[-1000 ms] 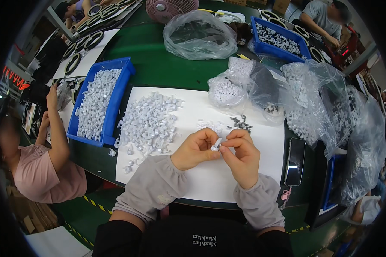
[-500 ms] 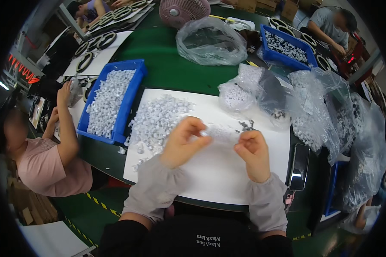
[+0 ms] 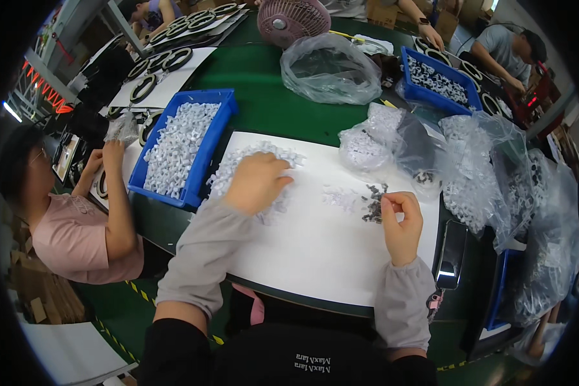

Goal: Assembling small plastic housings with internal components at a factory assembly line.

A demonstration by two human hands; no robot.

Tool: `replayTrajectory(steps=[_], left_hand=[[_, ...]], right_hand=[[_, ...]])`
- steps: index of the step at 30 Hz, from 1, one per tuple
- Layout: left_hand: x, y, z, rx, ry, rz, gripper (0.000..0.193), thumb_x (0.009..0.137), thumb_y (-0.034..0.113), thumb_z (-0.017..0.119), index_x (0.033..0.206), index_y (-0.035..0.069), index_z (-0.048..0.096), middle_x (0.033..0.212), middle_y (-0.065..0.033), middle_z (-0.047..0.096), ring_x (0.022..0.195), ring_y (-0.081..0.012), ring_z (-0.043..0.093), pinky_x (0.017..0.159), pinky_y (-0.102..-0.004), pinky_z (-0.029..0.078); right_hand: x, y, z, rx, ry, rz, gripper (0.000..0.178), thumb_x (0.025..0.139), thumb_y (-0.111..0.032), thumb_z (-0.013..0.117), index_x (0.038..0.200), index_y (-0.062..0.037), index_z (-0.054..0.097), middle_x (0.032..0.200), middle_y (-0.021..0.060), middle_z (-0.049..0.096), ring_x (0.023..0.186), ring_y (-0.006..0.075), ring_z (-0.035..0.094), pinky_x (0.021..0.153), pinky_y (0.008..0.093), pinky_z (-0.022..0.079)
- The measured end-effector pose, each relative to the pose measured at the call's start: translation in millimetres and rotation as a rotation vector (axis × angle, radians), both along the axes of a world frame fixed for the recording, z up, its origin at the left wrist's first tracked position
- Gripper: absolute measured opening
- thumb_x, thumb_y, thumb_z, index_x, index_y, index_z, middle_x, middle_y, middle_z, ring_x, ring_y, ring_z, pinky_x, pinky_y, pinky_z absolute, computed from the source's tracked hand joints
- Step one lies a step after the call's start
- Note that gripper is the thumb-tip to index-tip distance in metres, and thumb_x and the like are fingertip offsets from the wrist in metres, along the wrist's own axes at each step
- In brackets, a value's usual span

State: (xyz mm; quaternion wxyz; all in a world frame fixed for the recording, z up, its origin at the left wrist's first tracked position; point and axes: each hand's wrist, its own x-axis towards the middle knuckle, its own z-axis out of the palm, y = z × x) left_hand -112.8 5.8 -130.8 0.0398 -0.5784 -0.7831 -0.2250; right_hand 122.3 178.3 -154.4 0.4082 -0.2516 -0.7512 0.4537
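Note:
My left hand (image 3: pixel 256 184) is over the loose pile of small white plastic parts (image 3: pixel 238 156) on the left of a white sheet (image 3: pixel 315 257). Its thumb and fingers are apart, and nothing shows between them. Beside a small heap of dark grey parts (image 3: pixel 372 209), my right hand (image 3: pixel 403 226) has thumb and forefinger brought together. Whatever is in that pinch is too small to make out. Small clear or whitish pieces (image 3: pixel 340 199) lie scattered between the two hands.
A blue tray of white parts (image 3: pixel 181 151) stands left of the sheet. Plastic bags of parts (image 3: pixel 466 174) crowd the right, near a phone (image 3: pixel 452 254). Behind are an empty clear bag (image 3: pixel 331 69), a fan (image 3: pixel 294 22) and another blue tray (image 3: pixel 441 80). A person (image 3: pixel 77 219) works at left.
My left hand has moved left and away onto the white pile; the white piece it held no longer shows. My right hand has moved right to the dark parts. A co-worker's arm has appeared at the back right.

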Motion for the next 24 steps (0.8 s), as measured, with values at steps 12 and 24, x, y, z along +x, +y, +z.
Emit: replayTrajectory(steps=[12,24], left_hand=[[40.9,33.8,18.5,-0.046,-0.624,-0.016,0.02,0.082,0.008,0.063,0.1,-0.002,0.062,0.099,-0.0131,0.062,0.087,-0.0216,0.062,0.079,-0.0304,0.049],[89.3,60.8,-46.6,0.246,-0.895,-0.126,0.015,0.085,0.004,0.058,0.1,0.0,0.061,0.092,-0.0089,0.06,0.08,-0.018,0.057,0.07,-0.0283,0.047]], right_hand=[[-15.7,10.9,-24.4,0.499,-0.464,0.013,0.006,0.074,-0.01,0.067,0.08,-0.0098,0.068,0.083,0.0017,0.057,0.086,0.0216,0.052,0.079,0.0366,0.034],[-1.4,12.6,-20.1,0.108,-0.165,0.176,0.008,0.072,-0.001,0.066,0.077,-0.0009,0.059,0.069,0.0078,0.059,0.063,0.0147,0.061,0.06,0.0265,0.05]])
